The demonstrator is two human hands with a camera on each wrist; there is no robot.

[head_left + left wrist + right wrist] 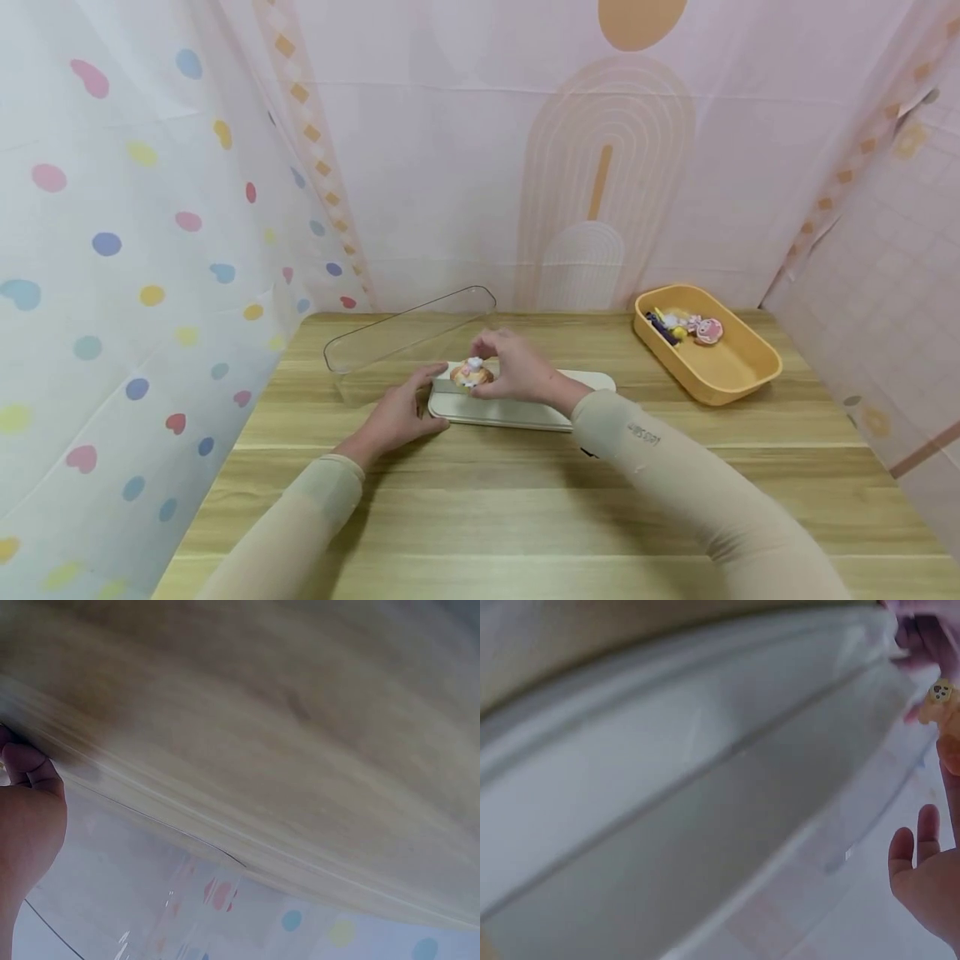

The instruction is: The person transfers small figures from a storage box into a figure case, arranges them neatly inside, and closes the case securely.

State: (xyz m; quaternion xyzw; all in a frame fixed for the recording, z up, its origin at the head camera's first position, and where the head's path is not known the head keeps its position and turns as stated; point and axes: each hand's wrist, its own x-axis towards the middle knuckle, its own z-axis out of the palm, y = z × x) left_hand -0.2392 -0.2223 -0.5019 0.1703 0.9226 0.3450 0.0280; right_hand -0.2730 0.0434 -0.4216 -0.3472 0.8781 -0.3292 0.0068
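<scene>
On the table lies a long white stepped base (517,412) with rounded ends, seen close up in the right wrist view. My left hand (401,412) holds its left end, thumb at the front corner and fingers at the back. Between the thumb and fingers of my right hand (521,371) is a small orange-brown figurine (468,375) with a white and pink top, just above or on the base's left part; whether it touches cannot be told. An animal-like face shows on the figurine (945,712) in the right wrist view.
A clear dark-rimmed box cover (408,329) stands behind my left hand. At the back right, a yellow tray (738,367) holds several small figurines (705,330). Patterned curtains (420,167) hang along the back and sides of the wooden table (480,517).
</scene>
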